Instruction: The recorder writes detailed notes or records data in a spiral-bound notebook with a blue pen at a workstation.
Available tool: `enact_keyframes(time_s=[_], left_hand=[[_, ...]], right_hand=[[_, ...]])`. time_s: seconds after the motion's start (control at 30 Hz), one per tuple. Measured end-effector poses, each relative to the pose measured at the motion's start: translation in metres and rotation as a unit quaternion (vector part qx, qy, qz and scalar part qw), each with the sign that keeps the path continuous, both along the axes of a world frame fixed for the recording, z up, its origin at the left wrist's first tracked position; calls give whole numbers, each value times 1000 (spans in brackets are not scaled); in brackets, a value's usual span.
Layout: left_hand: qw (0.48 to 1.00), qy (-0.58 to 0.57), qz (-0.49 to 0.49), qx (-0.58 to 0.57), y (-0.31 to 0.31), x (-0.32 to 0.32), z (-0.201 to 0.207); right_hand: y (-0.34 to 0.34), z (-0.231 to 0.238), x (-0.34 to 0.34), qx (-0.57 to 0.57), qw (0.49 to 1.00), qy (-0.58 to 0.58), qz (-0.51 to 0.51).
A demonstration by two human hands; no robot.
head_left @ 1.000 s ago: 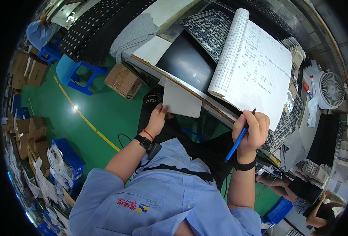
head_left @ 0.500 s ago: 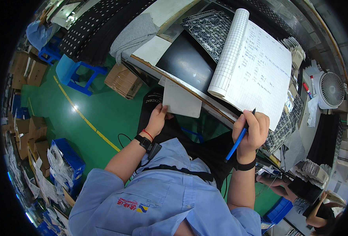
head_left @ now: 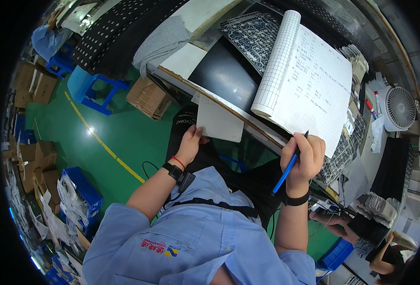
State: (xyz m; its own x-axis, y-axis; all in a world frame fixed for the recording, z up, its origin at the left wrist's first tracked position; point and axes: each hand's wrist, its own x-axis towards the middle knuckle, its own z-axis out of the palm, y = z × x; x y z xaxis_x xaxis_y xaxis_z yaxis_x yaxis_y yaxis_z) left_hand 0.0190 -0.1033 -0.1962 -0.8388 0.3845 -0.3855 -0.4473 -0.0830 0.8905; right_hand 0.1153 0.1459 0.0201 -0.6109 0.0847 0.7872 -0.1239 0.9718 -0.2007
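My right hand [head_left: 304,159] is closed around a blue pen [head_left: 284,176], its dark tip at the lower edge of a notebook page. The notebook [head_left: 316,90] lies at the table's edge with its left pages rolled back and handwriting on the gridded sheet. Low on the left, my left hand [head_left: 191,144] grips the corner of a white sheet [head_left: 220,121] that sits partly beneath the table edge, over my lap. Under the notebook rests a smooth black panel [head_left: 226,73], with dark patterned sheets [head_left: 253,38] behind it.
A grey cloth [head_left: 163,42] drapes over the table's left end. To the right stand a white fan [head_left: 400,108] and markers [head_left: 371,109]. A cardboard box [head_left: 149,98] and blue stool [head_left: 92,88] are on the green floor. Another person [head_left: 390,261] is at lower right.
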Motion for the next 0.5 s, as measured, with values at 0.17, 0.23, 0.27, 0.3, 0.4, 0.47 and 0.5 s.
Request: enact_keyframes(time_s=[0.17, 0.23, 0.27, 0.3, 0.4, 0.47, 0.5], left_hand=[[1000, 3, 0, -9, 1, 0, 2], [1000, 0, 2, -7, 1, 0, 2], [1000, -4, 4, -5, 1, 0, 2], [1000, -4, 4, -5, 1, 0, 1], [1000, 4, -6, -7, 0, 0, -1], [1000, 2, -6, -6, 1, 0, 1], [1000, 2, -6, -6, 0, 0, 0]], right_hand=[[0, 1, 0, 3, 1000, -2, 0], [0, 1, 0, 4, 1000, -2, -2], [0, 1, 0, 4, 1000, -2, -2], [0, 1, 0, 3, 1000, -1, -1], [0, 1, 0, 3, 1000, 1, 0], [0, 0, 0, 5, 1000, 3, -1], [0, 0, 0, 3, 1000, 3, -1]])
